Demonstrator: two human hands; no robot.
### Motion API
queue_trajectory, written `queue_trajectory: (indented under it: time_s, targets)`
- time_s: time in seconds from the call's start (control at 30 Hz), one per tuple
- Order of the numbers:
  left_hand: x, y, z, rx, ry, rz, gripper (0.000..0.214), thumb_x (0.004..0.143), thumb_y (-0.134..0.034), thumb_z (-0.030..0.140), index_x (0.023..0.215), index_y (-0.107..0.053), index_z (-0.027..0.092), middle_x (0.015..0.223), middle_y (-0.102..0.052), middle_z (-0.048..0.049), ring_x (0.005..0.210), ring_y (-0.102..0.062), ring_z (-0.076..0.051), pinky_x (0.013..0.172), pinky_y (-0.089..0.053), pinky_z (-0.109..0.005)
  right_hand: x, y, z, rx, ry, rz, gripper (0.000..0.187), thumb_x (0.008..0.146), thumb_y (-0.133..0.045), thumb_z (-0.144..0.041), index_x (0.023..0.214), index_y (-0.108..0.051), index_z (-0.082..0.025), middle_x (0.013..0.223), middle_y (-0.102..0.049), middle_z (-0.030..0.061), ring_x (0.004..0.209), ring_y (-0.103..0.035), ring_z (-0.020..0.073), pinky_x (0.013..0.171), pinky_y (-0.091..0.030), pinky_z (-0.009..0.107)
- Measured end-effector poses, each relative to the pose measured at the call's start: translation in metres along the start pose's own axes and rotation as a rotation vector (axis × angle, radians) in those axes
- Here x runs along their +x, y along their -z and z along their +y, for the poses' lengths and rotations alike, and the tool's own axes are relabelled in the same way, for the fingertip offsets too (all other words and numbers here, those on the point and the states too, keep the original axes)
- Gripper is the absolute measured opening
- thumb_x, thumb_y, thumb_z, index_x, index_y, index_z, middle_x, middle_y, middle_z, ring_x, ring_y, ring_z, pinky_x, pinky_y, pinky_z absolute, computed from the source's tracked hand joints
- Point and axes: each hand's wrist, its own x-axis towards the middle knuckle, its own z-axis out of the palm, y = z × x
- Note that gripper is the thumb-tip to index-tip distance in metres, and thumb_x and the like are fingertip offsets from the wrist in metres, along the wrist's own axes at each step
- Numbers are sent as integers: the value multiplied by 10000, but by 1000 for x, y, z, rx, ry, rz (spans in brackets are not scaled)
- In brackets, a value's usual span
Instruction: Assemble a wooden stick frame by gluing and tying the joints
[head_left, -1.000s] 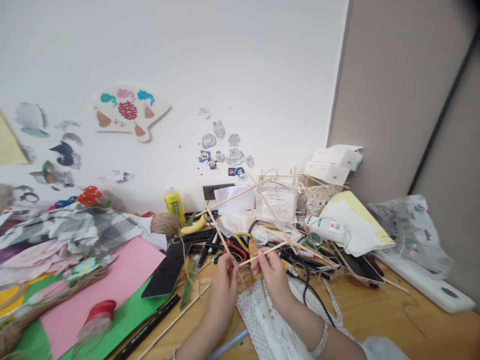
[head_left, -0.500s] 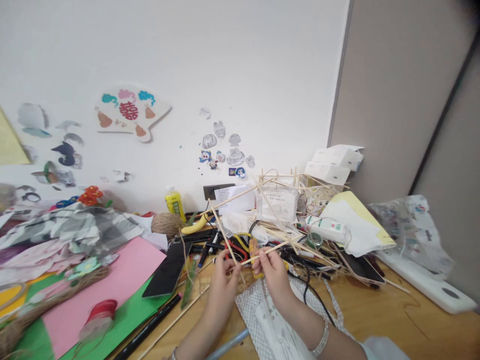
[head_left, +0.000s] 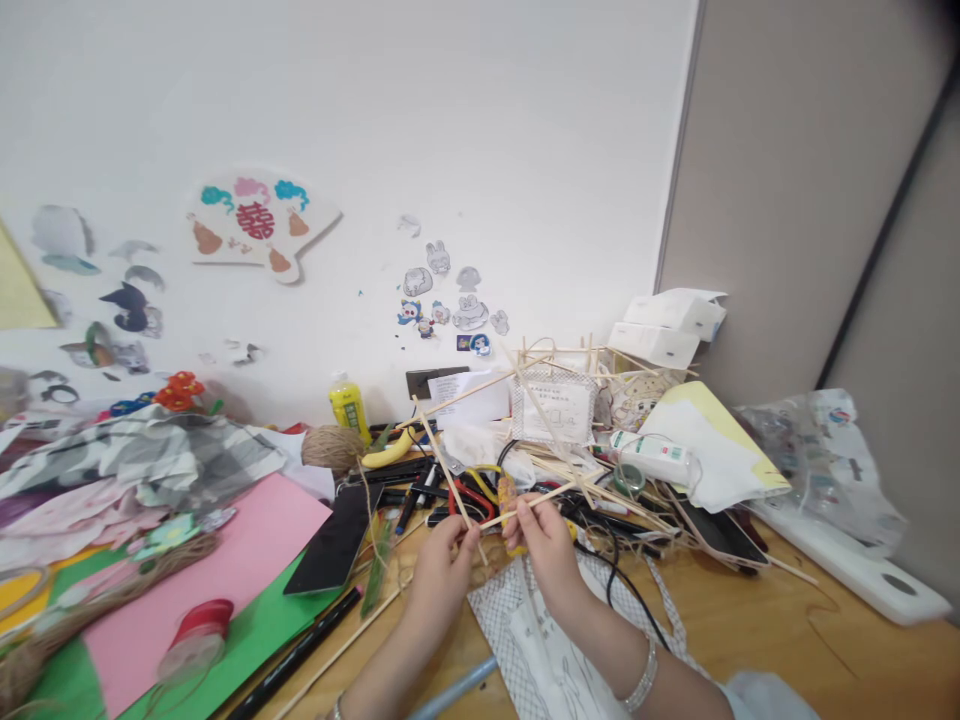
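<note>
Thin wooden sticks, joined at crossing corners, make a four-sided frame (head_left: 442, 452) that I hold up over the table. The fingers of my left hand (head_left: 444, 565) are closed on the near left corner, where two sticks cross. A little to the right, my right hand (head_left: 546, 540) pinches the near stick (head_left: 564, 492) of the same frame between thumb and fingers. Behind my right fingers are yellow-handled scissors (head_left: 513, 500), partly hidden. Below my hands lies a patterned cloth or paper piece (head_left: 517, 620) with line drawings.
To the left lie pink paper (head_left: 262, 530), a red spool (head_left: 202, 630), a black marker (head_left: 300, 655) and a black phone-like slab (head_left: 334, 540). Twine (head_left: 330, 450), a yellow bottle (head_left: 348, 408) and a banana-shaped item (head_left: 388, 449) stand behind. A glue bottle (head_left: 652, 455) lies right.
My left hand has shifted slightly down and to the left at the corner. My right hand and the stick frame stay nearly in place.
</note>
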Motion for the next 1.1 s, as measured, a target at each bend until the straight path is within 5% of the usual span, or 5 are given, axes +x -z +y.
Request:
queue_trajectory:
  time_s: [0.87,1.1]
  targets:
    - [-1,-2,-3,36,7,1,321,827,-387,419,688,-551,180,684,-607,-53,660,-551,-210,612,-413,-299,3,0,-1,51,-36,-21,405,708,-626,-580,686,-563,-181,538,-580,-24,462,-515,108,466,-418,228]
    - [1,3,-4,87,27,41,302,828,-365,398,702,-543,190,716,-625,-53,690,-564,-216,635,-421,-309,15,10,-1,98,-52,107,414,703,-619,-592,662,-553,-185,552,-568,-34,443,-477,83,447,-397,207]
